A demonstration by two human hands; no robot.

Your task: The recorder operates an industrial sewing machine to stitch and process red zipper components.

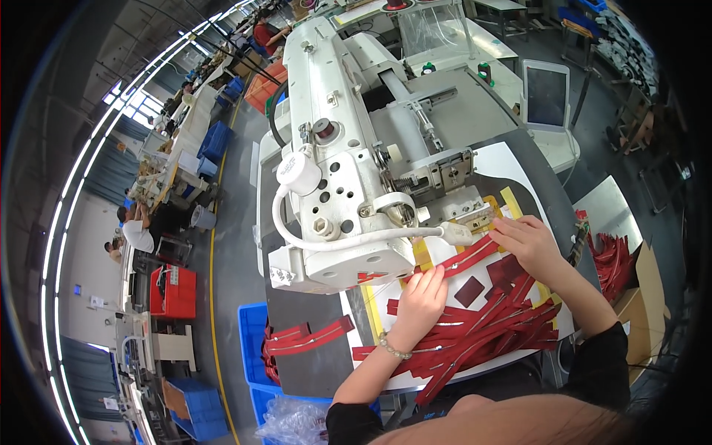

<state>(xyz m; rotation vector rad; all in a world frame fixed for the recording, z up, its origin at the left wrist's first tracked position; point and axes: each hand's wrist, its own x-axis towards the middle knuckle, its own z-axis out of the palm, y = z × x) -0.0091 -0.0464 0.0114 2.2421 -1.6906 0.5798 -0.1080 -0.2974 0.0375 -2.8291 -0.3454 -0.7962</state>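
A red zipper strip (470, 257) is stretched along the front of the large white sewing machine (326, 96). My left hand (424, 298), with a beaded bracelet at its wrist, has its fingers closed on the strip's left end beside the machine head. My right hand (525, 243) pinches the right end, close to the metal clamp (475, 215). Under and in front of my hands lies a heap of red zippers (475, 334). Small dark red fabric pieces (469, 291) lie between the strip and the heap. The left fingertips are partly hidden.
More red zippers (308, 337) hang off the table's left edge toward a blue bin (254, 341). At the right, another bundle of red zippers (612, 259) sits by a cardboard box (645, 319). A screen (546, 93) stands at the back right. Other people work farther left.
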